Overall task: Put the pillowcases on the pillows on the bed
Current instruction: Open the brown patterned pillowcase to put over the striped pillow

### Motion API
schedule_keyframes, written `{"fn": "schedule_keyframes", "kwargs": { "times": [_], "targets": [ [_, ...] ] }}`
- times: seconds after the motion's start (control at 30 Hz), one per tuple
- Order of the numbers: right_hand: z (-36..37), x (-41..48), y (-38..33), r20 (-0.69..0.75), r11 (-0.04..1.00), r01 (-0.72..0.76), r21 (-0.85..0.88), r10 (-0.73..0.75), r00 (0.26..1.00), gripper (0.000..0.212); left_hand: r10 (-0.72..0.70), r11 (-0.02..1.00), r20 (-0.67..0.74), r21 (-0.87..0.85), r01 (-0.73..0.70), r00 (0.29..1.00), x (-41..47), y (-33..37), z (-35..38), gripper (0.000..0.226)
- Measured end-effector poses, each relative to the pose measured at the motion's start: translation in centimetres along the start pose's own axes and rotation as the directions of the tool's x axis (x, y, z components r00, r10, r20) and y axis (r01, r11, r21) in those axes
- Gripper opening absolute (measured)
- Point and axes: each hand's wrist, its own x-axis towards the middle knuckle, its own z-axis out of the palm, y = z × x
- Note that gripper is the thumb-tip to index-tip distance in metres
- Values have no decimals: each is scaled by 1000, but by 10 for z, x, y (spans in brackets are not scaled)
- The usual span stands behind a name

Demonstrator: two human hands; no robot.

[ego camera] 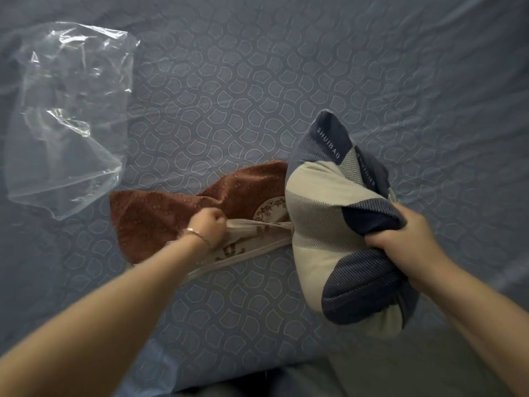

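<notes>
A rust-brown pillowcase (160,213) with a beige printed inside lies flat on the bed in the middle. My left hand (204,226), a bracelet on its wrist, grips the beige edge at the pillowcase's opening. To the right, a pillow (323,224) in cream, grey mesh and navy panels is bunched up and stands on end. My right hand (406,239) squeezes its navy side. The pillow's left side touches the opening of the pillowcase; whether any of it is inside is hidden.
A blue-grey sheet (257,96) with a scale pattern covers the bed. A crumpled clear plastic bag (68,116) lies at the upper left. The bed's near edge (229,379) runs along the bottom, with my dark trousers below it.
</notes>
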Motion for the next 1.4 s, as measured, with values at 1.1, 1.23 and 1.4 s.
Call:
{"fn": "schedule_keyframes", "kwargs": {
  "times": [1.1,1.23,1.4],
  "targets": [
    [104,-65,-60,278,859,-461,221,398,874,20,276,956,-442,220,-196,853,-35,-92,-134,24],
    [93,-64,-63,242,829,-492,266,436,867,19,303,927,-492,-46,-372,816,-40,-75,-125,26],
    [81,-56,-69,289,720,-576,388,498,817,30,214,910,-526,-200,-364,823,-64,-93,-104,16]
  ]
}}
